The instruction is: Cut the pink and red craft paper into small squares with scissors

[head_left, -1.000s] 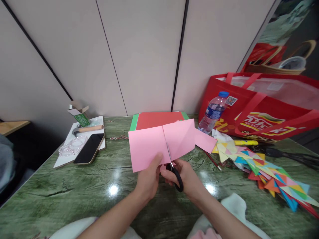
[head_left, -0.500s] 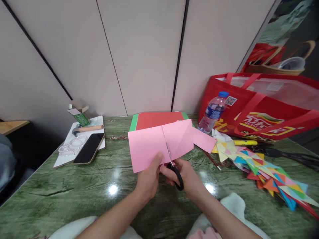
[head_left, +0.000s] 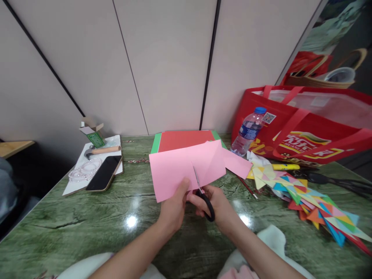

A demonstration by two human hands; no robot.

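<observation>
A sheet of pink paper is held up over the table, with my left hand closed on its lower edge, thumb on top. My right hand grips the black-handled scissors, whose blades lie across the sheet in a cut running up from the lower edge. The fingers of both hands nearly meet below the paper. Behind the sheet's right end lies another pink paper piece. A stack of red and green paper rests against the wall, partly hidden by the sheet.
At left, a phone, a hammer, beads and a small green box stand together. To the right are a water bottle, a red bag, a pencil and folded coloured paper pieces.
The pink sheet's right part has dropped slightly, and the line running up to its top edge no longer shows. My hands have barely moved.
</observation>
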